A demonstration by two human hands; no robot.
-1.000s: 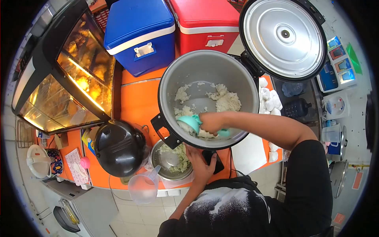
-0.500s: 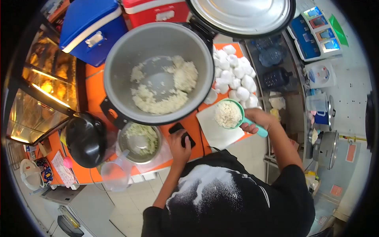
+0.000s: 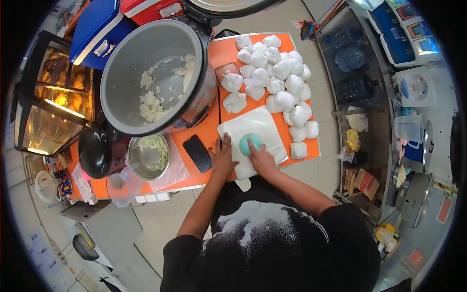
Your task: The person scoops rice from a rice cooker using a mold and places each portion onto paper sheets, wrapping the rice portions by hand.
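Observation:
A sheet of white wrapping paper point(image 3: 270, 127) lies at the front of the orange table. A teal scoop point(image 3: 247, 144) rests upside down on it, its rounded bottom facing up. My right hand point(image 3: 262, 159) holds the scoop, with a finger pressed on its bottom; the handle is hidden. My left hand point(image 3: 223, 158) lies open on the paper's left edge, fingers spread. A black phone point(image 3: 197, 153) is just left of that hand. Behind it stands a large rice cooker point(image 3: 194, 100) with its lid up and cooked rice point(image 3: 152, 107) inside.
Many white wrapped bundles point(image 3: 279, 70) cover the table's right side. A metal bowl point(image 3: 163, 175) of shredded green vegetable and a clear plastic jug point(image 3: 124, 187) stand at the left. Farther back are a blue cooler point(image 3: 95, 36), a red cooler point(image 3: 148, 12) and a lit glass food case point(image 3: 63, 97).
My right hand has brought the rice-filled scoop down and turned it over onto the paper. My left hand has left the phone and moved onto the paper. The view has shifted.

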